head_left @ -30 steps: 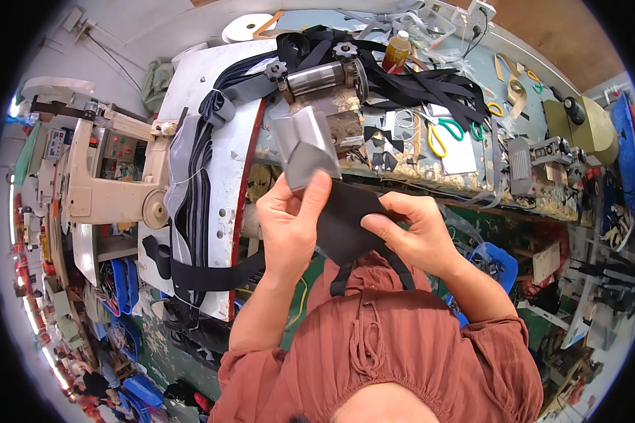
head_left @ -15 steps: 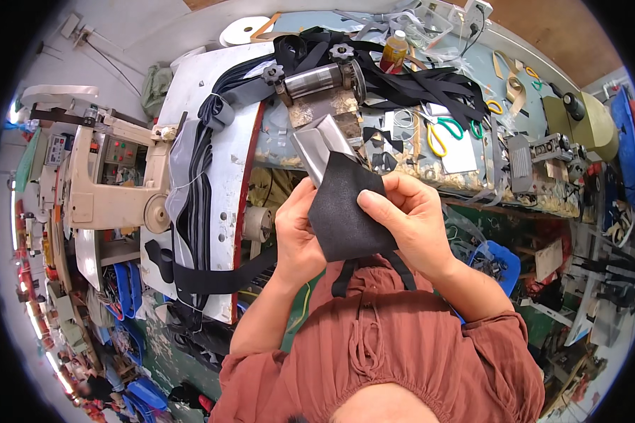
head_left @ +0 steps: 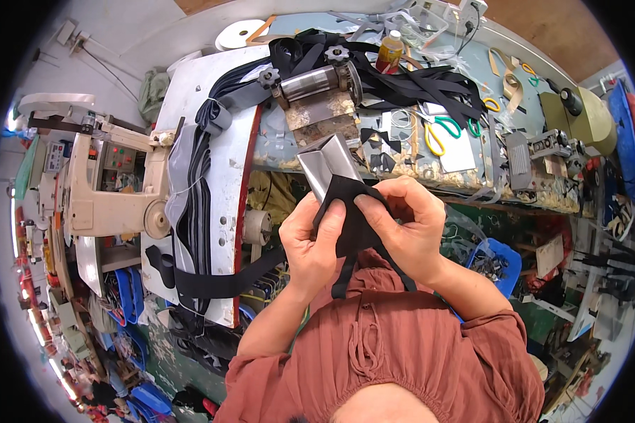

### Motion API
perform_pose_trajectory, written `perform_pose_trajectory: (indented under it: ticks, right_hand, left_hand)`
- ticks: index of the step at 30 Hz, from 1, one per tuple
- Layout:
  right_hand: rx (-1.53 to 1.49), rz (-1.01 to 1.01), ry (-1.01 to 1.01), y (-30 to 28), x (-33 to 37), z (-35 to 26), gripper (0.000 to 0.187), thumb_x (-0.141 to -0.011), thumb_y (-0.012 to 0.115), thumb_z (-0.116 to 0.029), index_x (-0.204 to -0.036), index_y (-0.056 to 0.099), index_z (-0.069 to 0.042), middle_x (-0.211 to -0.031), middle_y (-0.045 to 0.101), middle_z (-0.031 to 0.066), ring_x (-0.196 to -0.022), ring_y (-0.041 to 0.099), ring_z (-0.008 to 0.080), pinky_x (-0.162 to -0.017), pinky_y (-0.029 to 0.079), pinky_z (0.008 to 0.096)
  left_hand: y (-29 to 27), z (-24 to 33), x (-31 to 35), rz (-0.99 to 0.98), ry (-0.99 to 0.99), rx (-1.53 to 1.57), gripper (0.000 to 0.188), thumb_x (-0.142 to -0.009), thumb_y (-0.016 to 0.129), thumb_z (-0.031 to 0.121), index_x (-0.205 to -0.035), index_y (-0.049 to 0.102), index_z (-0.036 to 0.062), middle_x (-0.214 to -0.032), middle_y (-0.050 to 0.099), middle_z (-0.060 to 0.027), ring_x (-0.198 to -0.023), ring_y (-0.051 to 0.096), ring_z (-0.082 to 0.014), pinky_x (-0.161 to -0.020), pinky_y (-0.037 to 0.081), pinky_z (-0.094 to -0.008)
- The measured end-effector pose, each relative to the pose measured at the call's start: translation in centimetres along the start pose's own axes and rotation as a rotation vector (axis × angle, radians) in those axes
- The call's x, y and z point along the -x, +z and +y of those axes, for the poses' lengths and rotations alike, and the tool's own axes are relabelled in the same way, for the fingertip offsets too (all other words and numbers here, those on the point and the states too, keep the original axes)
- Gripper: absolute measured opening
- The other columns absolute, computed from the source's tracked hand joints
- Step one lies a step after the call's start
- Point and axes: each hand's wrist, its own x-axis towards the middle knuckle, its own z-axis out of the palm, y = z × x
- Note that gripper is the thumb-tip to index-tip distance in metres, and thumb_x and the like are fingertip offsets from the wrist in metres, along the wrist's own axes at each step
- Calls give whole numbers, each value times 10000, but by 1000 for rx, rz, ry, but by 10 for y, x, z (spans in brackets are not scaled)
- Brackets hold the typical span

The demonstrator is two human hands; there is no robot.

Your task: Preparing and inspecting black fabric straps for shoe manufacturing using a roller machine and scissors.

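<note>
1. Black fabric piece [head_left: 353, 238]: held in front of the person's waist, between the two hands, just short of the bench edge. Upper end folded; surface otherwise partly hidden by the thumbs.
2. Bent sheet-metal sleeve [head_left: 320, 175]: bright, tilted, projecting from the upper end of the fabric toward the bench. Its lower end is covered; how far it extends inside cannot be determined.
3. Left hand [head_left: 310, 243]: closed in a pinch, thumb laid on the near face of the fabric at its left edge, other fingers bent and largely concealed.
4. Right hand [head_left: 410, 229]: likewise closed, thumb pressing the fabric near the metal, index finger arched above and remaining fingers curled behind. Thumbs near one another, not touching.
5. Wide black band [head_left: 219, 283]: runs leftward from beside the left hand, across the corner of the white tabletop [head_left: 226, 176]. Any join to the held fabric is not visible.
6. Bench beyond: steel roller [head_left: 309, 84] with two dark knobs; amber bottle [head_left: 389, 53]; tangled black straps [head_left: 434, 88]; yellow-handled scissors [head_left: 434, 142] near a white sheet [head_left: 458, 155].
7. Left side: beige sewing machine [head_left: 113, 206], beside the tabletop.
8. Right side: blue bin [head_left: 506, 266] below bench level, containing small pieces too indistinct to identify.
</note>
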Motion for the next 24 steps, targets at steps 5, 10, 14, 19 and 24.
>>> perform_pose_trajectory:
  ticks: [5, 10, 14, 19, 24]
  right_hand:
    - [-23, 22, 21, 2, 3, -1, 140, -744, 726, -19, -836, 622, -12, -680, 570, 9, -545, 508, 39, -467, 399, 189]
    - [75, -29, -28, -6, -4, -5, 222, -710, 775, -91, -865, 628, -32, -710, 576, 6, -572, 505, 42, -483, 398, 194]
    - [79, -98, -295, -13, -42, -17, 411, -708, 773, -99, -1075, 604, -25, -804, 615, 43, -659, 569, 88, -580, 472, 217]
    - [-59, -425, 25, -20, -44, -33, 490, -764, 720, -30, -1217, 535, 3, -1001, 605, 81, -804, 582, 82, -726, 474, 208]
    - [-81, -368, -84, -15, -40, -24, 442, -747, 737, -59, -1159, 584, -16, -852, 635, 83, -698, 610, 88, -628, 496, 219]
  left_hand:
    - [3, 3, 4, 2, 56, -105, 186, -891, 590, 113, -987, 624, -43, -876, 599, -27, -754, 526, -60, -638, 421, -198]
    - [0, 6, 5, -3, 13, -158, 174, -877, 604, 97, -985, 628, -37, -881, 599, -45, -745, 541, -86, -648, 433, -223]
    - [-4, 10, 7, -147, 88, -261, 187, -858, 615, 75, -1007, 622, -36, -895, 609, -67, -755, 558, -107, -660, 436, -228]
    - [-6, 14, 4, -155, 135, -325, 163, -841, 619, 48, -982, 631, -33, -887, 618, -86, -733, 563, -125, -641, 432, -242]
    - [-11, 11, 1, -161, 214, -387, 125, -818, 629, 24, -935, 645, -18, -841, 614, -92, -693, 565, -149, -613, 423, -246]
